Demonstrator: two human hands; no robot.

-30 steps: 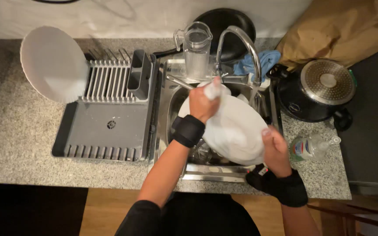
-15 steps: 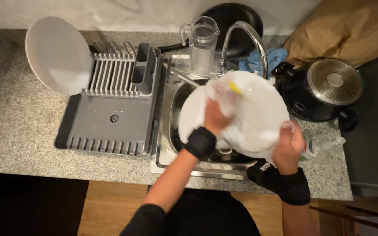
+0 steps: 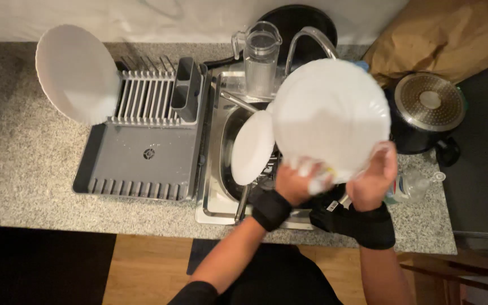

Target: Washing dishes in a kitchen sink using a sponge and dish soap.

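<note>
head view: the plate (image 3: 331, 116), white, round and scallop-edged, is held up over the sink (image 3: 216, 169), face to the camera. the right hand (image 3: 375, 176) pinches its lower rim with closed fingers; the left hand (image 3: 296, 182) is closed on a sponge (image 3: 318, 179) pressed to that rim. judging by this edge-only, likely wet grip, the plate could slip and strike the second plate (image 3: 252, 148) leaning below in the sink, or clip the faucet (image 3: 306, 39) and jug (image 3: 261, 56) just behind.
</note>
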